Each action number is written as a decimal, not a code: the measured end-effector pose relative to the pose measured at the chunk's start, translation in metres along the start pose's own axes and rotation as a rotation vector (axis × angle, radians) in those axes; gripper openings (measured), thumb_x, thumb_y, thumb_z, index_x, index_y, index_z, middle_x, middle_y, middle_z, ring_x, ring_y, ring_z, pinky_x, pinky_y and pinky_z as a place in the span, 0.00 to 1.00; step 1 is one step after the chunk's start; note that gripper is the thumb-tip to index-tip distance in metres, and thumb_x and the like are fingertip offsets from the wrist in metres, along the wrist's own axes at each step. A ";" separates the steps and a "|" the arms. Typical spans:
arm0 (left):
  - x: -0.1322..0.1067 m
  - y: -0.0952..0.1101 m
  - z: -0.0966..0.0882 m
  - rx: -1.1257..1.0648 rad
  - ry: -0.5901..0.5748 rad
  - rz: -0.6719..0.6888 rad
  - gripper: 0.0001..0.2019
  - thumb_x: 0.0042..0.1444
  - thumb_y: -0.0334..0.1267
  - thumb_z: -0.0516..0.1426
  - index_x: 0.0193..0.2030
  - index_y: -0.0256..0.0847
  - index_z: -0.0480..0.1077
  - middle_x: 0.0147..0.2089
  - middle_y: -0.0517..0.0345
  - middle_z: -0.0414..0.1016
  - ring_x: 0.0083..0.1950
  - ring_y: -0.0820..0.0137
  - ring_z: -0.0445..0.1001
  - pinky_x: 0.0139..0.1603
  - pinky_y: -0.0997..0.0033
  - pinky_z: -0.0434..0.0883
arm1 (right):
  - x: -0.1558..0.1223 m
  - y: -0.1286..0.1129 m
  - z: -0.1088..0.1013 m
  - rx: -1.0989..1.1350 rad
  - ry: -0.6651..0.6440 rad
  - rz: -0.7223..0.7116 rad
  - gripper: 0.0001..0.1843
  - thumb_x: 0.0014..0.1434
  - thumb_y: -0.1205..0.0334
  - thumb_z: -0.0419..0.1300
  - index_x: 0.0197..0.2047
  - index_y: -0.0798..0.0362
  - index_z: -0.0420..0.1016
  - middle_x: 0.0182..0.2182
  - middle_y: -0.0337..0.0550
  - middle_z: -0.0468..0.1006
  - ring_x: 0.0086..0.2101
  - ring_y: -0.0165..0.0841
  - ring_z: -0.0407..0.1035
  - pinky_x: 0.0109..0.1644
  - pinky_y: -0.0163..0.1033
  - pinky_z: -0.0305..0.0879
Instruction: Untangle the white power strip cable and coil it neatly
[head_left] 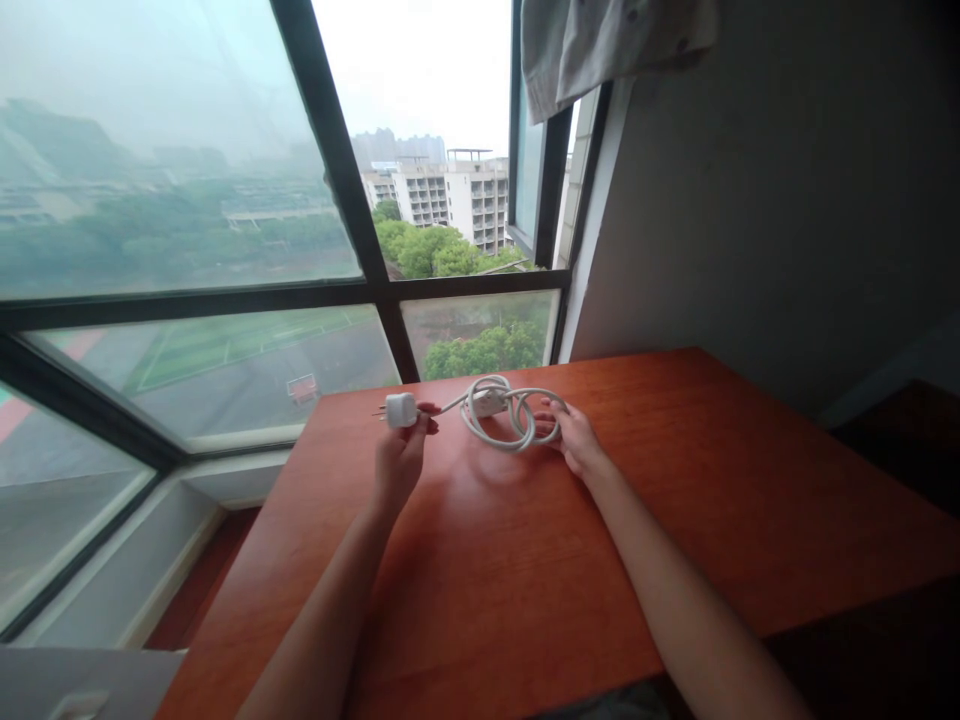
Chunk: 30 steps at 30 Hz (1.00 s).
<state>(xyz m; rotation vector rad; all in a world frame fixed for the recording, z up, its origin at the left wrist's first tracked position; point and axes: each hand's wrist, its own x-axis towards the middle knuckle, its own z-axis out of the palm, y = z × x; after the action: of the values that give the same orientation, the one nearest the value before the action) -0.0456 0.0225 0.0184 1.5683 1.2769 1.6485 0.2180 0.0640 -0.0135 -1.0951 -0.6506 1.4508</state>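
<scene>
A white power cord lies coiled [511, 415] on a reddish wooden table [675, 500] near its far edge. My left hand [401, 455] is raised a little above the table and pinches the white plug [400, 410] at one end of the cord, prongs pointing left. My right hand [574, 437] rests on the table at the right side of the coil, its fingers curled onto the cord loops. A small white block [489, 401] sits inside the coil.
A large window with dark frames [375, 290] runs behind and left of the table, with a low sill [225, 470] below. A grey wall [787, 200] stands to the right. Light cloth [600, 45] hangs from above at the window's right side.
</scene>
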 end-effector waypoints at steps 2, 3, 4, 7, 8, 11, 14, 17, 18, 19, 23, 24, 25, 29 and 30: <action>0.003 -0.007 0.000 -0.169 0.054 -0.103 0.13 0.58 0.44 0.59 0.42 0.36 0.74 0.43 0.49 0.78 0.37 0.71 0.76 0.44 0.68 0.75 | -0.001 -0.002 0.001 -0.006 -0.011 0.002 0.08 0.65 0.62 0.53 0.44 0.52 0.71 0.29 0.40 0.79 0.25 0.32 0.76 0.26 0.37 0.73; 0.004 -0.010 0.000 -0.249 0.088 -0.154 0.14 0.56 0.44 0.60 0.42 0.36 0.74 0.44 0.49 0.78 0.38 0.71 0.76 0.46 0.66 0.75 | -0.002 -0.002 0.001 -0.010 -0.021 0.004 0.08 0.65 0.62 0.53 0.44 0.52 0.71 0.29 0.40 0.79 0.25 0.32 0.76 0.26 0.37 0.73; 0.004 -0.013 0.001 -0.324 0.121 -0.204 0.14 0.55 0.44 0.61 0.42 0.35 0.74 0.44 0.49 0.77 0.38 0.71 0.76 0.47 0.65 0.75 | -0.002 -0.003 0.001 -0.015 -0.031 0.005 0.08 0.65 0.62 0.53 0.45 0.52 0.70 0.29 0.40 0.79 0.25 0.32 0.76 0.26 0.37 0.73; 0.004 -0.020 0.003 -0.512 0.219 -0.348 0.12 0.52 0.40 0.64 0.40 0.35 0.74 0.45 0.49 0.78 0.37 0.74 0.76 0.48 0.64 0.75 | -0.003 -0.002 0.001 -0.031 -0.058 0.001 0.08 0.64 0.61 0.54 0.45 0.52 0.71 0.29 0.40 0.79 0.24 0.32 0.75 0.27 0.38 0.74; 0.005 -0.021 0.004 -0.563 0.247 -0.391 0.11 0.52 0.38 0.64 0.40 0.34 0.74 0.44 0.49 0.78 0.37 0.74 0.76 0.48 0.65 0.75 | -0.003 -0.002 0.001 -0.038 -0.065 -0.002 0.08 0.64 0.61 0.54 0.45 0.52 0.71 0.30 0.40 0.79 0.24 0.32 0.75 0.27 0.38 0.74; 0.006 -0.025 0.006 -0.678 0.317 -0.490 0.05 0.55 0.31 0.60 0.38 0.34 0.74 0.43 0.49 0.79 0.37 0.75 0.77 0.48 0.68 0.75 | -0.003 -0.001 0.000 -0.053 -0.083 -0.014 0.08 0.64 0.62 0.54 0.45 0.52 0.70 0.30 0.41 0.79 0.24 0.31 0.75 0.27 0.37 0.74; 0.006 -0.026 0.007 -0.724 0.346 -0.538 0.05 0.59 0.28 0.56 0.37 0.34 0.74 0.42 0.48 0.79 0.37 0.75 0.77 0.47 0.70 0.76 | -0.003 0.000 0.000 -0.071 -0.105 -0.012 0.08 0.64 0.63 0.53 0.45 0.52 0.70 0.30 0.42 0.79 0.24 0.31 0.76 0.28 0.37 0.74; 0.005 -0.026 0.008 -0.722 0.353 -0.533 0.05 0.59 0.28 0.56 0.37 0.33 0.75 0.42 0.48 0.79 0.38 0.75 0.78 0.48 0.71 0.75 | -0.001 0.002 -0.001 -0.115 -0.126 0.024 0.09 0.64 0.65 0.51 0.46 0.53 0.69 0.29 0.42 0.80 0.24 0.31 0.76 0.29 0.38 0.75; 0.005 -0.026 0.008 -0.713 0.354 -0.526 0.05 0.59 0.29 0.57 0.38 0.33 0.75 0.43 0.48 0.80 0.38 0.75 0.78 0.48 0.71 0.75 | 0.000 0.003 -0.002 -0.130 -0.128 0.033 0.09 0.64 0.65 0.51 0.46 0.52 0.69 0.29 0.41 0.80 0.24 0.31 0.75 0.30 0.38 0.75; 0.005 -0.026 0.008 -0.700 0.353 -0.517 0.05 0.59 0.29 0.57 0.38 0.33 0.75 0.43 0.48 0.80 0.39 0.75 0.78 0.48 0.72 0.75 | 0.001 0.004 -0.002 -0.143 -0.126 0.035 0.09 0.64 0.65 0.51 0.46 0.52 0.68 0.29 0.41 0.80 0.24 0.31 0.75 0.30 0.38 0.75; 0.004 -0.027 0.008 -0.618 0.344 -0.446 0.06 0.57 0.33 0.60 0.39 0.34 0.75 0.44 0.48 0.80 0.39 0.74 0.78 0.48 0.70 0.76 | 0.006 0.008 -0.002 -0.203 -0.094 -0.002 0.09 0.63 0.62 0.53 0.47 0.51 0.68 0.31 0.42 0.80 0.25 0.31 0.75 0.29 0.37 0.74; 0.004 -0.027 0.008 -0.589 0.338 -0.424 0.06 0.56 0.35 0.60 0.39 0.34 0.75 0.44 0.48 0.80 0.39 0.73 0.78 0.48 0.69 0.76 | 0.007 0.009 -0.002 -0.243 -0.087 -0.022 0.10 0.63 0.61 0.53 0.47 0.52 0.69 0.32 0.43 0.79 0.25 0.31 0.75 0.30 0.38 0.74; 0.003 -0.028 0.008 -0.556 0.329 -0.404 0.08 0.56 0.36 0.61 0.39 0.34 0.75 0.44 0.48 0.79 0.39 0.73 0.78 0.49 0.68 0.76 | 0.008 0.010 -0.003 -0.303 -0.077 -0.056 0.11 0.62 0.61 0.53 0.47 0.52 0.69 0.33 0.43 0.79 0.26 0.32 0.75 0.31 0.39 0.74; -0.001 -0.028 0.012 -0.383 0.261 -0.311 0.13 0.55 0.43 0.62 0.41 0.35 0.74 0.48 0.45 0.78 0.40 0.70 0.78 0.50 0.63 0.76 | 0.010 0.012 -0.007 -0.736 0.053 -0.455 0.16 0.57 0.62 0.56 0.49 0.52 0.72 0.40 0.48 0.79 0.37 0.38 0.75 0.44 0.46 0.73; -0.003 -0.028 0.013 -0.339 0.240 -0.278 0.14 0.55 0.44 0.61 0.42 0.35 0.74 0.49 0.45 0.78 0.40 0.69 0.78 0.50 0.61 0.76 | 0.009 0.012 -0.007 -0.841 0.084 -0.604 0.17 0.56 0.63 0.56 0.49 0.52 0.73 0.42 0.49 0.79 0.41 0.40 0.74 0.48 0.48 0.71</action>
<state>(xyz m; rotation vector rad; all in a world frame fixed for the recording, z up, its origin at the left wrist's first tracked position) -0.0389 0.0352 -0.0089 0.9714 1.1903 1.7934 0.2200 0.0687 -0.0288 -1.4013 -1.4550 0.5864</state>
